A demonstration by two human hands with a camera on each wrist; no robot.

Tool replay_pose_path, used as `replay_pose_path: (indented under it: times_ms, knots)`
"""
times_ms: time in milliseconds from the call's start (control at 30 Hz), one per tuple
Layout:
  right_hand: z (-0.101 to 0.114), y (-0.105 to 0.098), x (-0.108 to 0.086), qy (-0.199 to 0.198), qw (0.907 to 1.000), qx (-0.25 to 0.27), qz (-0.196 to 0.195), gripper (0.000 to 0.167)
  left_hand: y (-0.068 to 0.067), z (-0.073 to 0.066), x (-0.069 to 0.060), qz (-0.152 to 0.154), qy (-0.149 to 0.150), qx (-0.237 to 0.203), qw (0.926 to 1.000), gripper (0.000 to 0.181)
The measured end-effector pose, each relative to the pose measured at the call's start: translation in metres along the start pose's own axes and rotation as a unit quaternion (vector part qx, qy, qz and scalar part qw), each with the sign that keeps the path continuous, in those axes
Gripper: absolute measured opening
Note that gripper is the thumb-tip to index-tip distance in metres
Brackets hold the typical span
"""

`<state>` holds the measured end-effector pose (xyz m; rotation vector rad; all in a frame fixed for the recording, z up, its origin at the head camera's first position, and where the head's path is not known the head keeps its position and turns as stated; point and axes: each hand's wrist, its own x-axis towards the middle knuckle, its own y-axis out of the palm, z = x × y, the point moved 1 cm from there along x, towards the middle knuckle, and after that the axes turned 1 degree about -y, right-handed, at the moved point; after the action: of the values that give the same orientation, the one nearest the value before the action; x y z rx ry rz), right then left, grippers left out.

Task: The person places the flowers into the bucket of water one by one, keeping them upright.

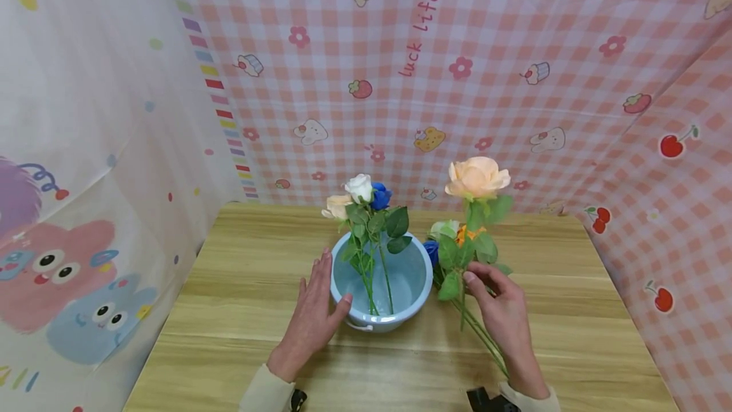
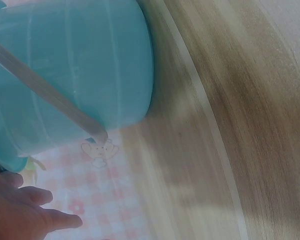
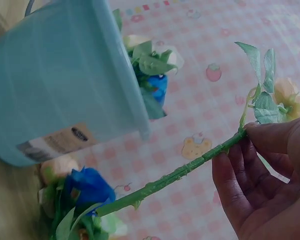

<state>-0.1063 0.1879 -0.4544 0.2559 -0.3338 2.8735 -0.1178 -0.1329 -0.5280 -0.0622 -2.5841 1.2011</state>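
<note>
A light blue bucket (image 1: 427,281) stands on the table, with a white rose (image 1: 359,187), a blue rose (image 1: 381,196) and a smaller peach rose (image 1: 337,207) leaning inside it. My left hand (image 1: 309,316) rests against the bucket's left rim, fingers extended. To the right of the bucket, my right hand (image 1: 506,310) pinches the stem of a large peach rose (image 1: 477,178) and holds it upright above the table. In the right wrist view the thorny green stem (image 3: 175,175) runs out from between thumb and fingers, its cut end visible.
Beside the bucket on the right lie more flowers: a blue rose (image 1: 431,252), an orange flower (image 1: 469,234) and a pale one (image 1: 445,229), their stems (image 1: 486,339) pointing toward the near side. A checked cloth (image 1: 400,113) hangs behind the wooden table (image 1: 229,310).
</note>
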Motion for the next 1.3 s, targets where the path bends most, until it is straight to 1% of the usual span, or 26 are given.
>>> replay_pose_path:
  times_ms: [233,333,567,800,1000,1300]
  knots:
    - [0.015,0.009,0.001,-0.023,0.9990,0.037,-0.011,0.015,0.000,-0.001,0.000,0.000,-0.003,0.002,1.0000,0.086]
    - [0.020,0.013,0.002,-0.040,0.9982,0.045,-0.008,0.014,0.000,-0.001,0.000,0.001,-0.003,0.001,1.0000,0.086]
    - [0.031,0.022,0.006,-0.076,0.9961,0.045,0.011,0.012,0.001,0.001,0.000,-0.001,-0.002,0.001,1.0000,0.086]
    - [0.043,0.033,0.008,-0.081,0.9947,0.060,0.019,0.013,0.001,0.000,0.000,-0.001,-0.003,0.001,1.0000,0.086]
    - [0.052,0.042,0.009,-0.094,0.9932,0.058,0.036,0.014,0.000,-0.001,0.000,0.000,-0.004,-0.004,1.0000,0.086]
    - [0.064,0.059,0.012,-0.093,0.9897,0.093,0.057,0.014,0.000,-0.001,0.000,-0.003,-0.001,-0.008,1.0000,0.087]
